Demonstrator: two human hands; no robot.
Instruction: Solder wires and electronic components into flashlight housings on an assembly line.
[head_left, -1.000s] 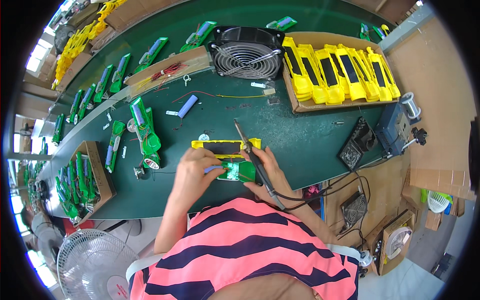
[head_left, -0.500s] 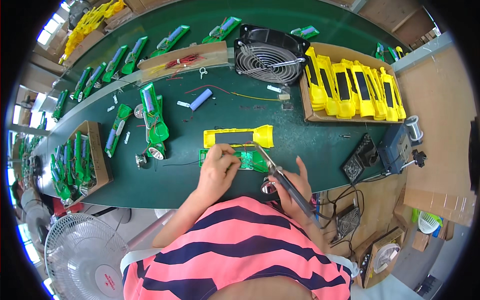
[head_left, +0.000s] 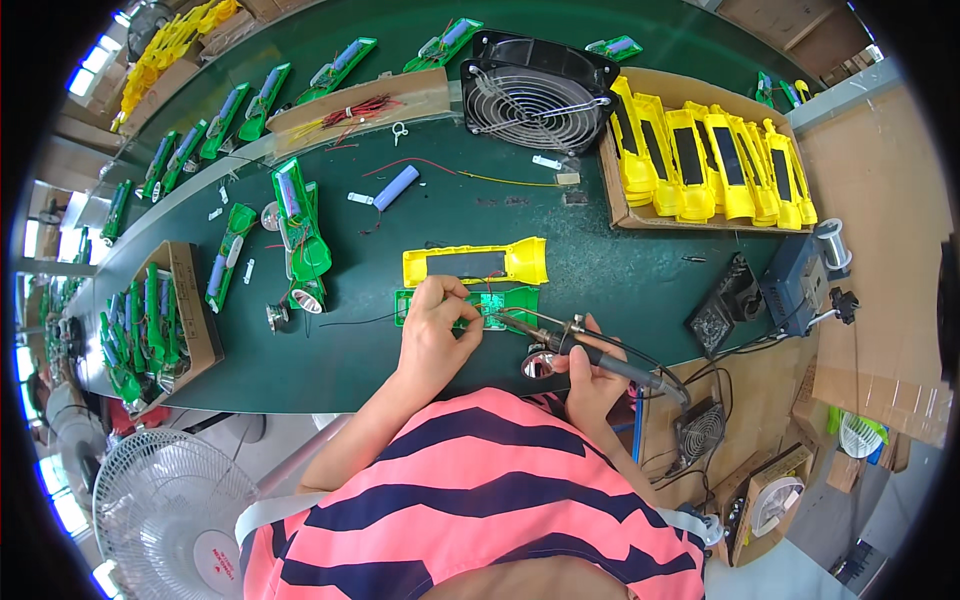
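Note:
A green plastic housing point(head_left: 522, 299) lies in front of me on the bench, a small circuit board point(head_left: 492, 303) inside it. My left hand point(head_left: 432, 325) rests over its left part, fingers pinched on a thin wire at the board. In my right hand point(head_left: 594, 375) is a soldering iron point(head_left: 590, 352); its tip points left and reaches the board beside my left fingertips. Just beyond lies a yellow housing point(head_left: 530, 261) with a dark panel. A shiny round reflector point(head_left: 537, 365) sits below the iron, near the bench edge.
A black fan point(head_left: 538, 95) stands at the back, beside a carton point(head_left: 690, 222) of yellow housings. To the right are a soldering station point(head_left: 795, 285) and a solder spool point(head_left: 832, 244). Leftward lie green assemblies point(head_left: 300, 235), a filled carton point(head_left: 200, 320) and a blue cylindrical cell point(head_left: 397, 188).
The soldering iron has swung lower and flatter, its tip moving left and down onto the board. My right fingers have closed further around its handle. My left hand stays nearly in place.

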